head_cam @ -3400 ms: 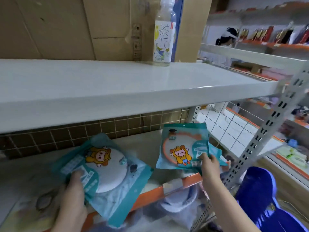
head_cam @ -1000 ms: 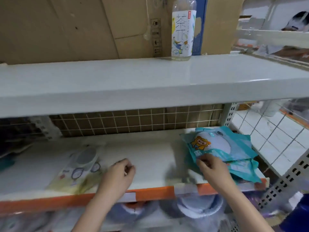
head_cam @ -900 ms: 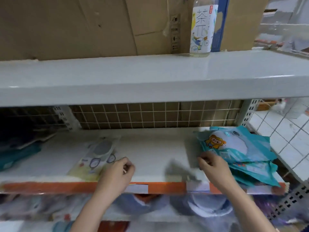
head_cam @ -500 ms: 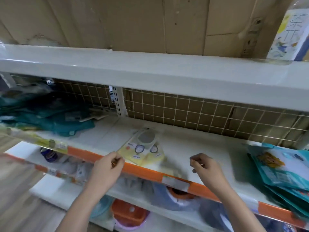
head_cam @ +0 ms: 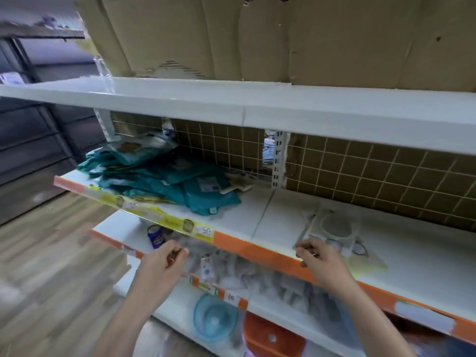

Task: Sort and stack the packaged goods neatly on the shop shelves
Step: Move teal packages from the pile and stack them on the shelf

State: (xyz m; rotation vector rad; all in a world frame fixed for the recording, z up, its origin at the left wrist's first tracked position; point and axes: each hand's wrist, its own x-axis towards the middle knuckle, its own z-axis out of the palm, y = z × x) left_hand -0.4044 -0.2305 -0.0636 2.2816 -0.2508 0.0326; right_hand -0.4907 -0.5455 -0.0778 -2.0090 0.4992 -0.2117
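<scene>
Both hands, the left hand [head_cam: 164, 264] and right hand [head_cam: 322, 261], hover loosely curled and apparently empty (motion blur) before the shelf [head_cam: 260, 222], whose sprawling teal packets [head_cam: 164, 181] overhang its edge and could slide off if grabbed carelessly.

Whole frame motion-blurred. Teal packets [head_cam: 164, 176] on the middle shelf [head_cam: 257, 217] smear into one heap, count and print unreadable. Price strip [head_cam: 164, 217] text illegible. Pale packet [head_cam: 337, 235] print fuzzy, its near corner hidden behind right hand [head_cam: 322, 264]. Lower-shelf goods [head_cam: 257, 276] a grey blur, unidentifiable. Both forearms cut off at the bottom edge. Left hand [head_cam: 162, 266] fingertips blurred, can't tell if pinching anything.
</scene>
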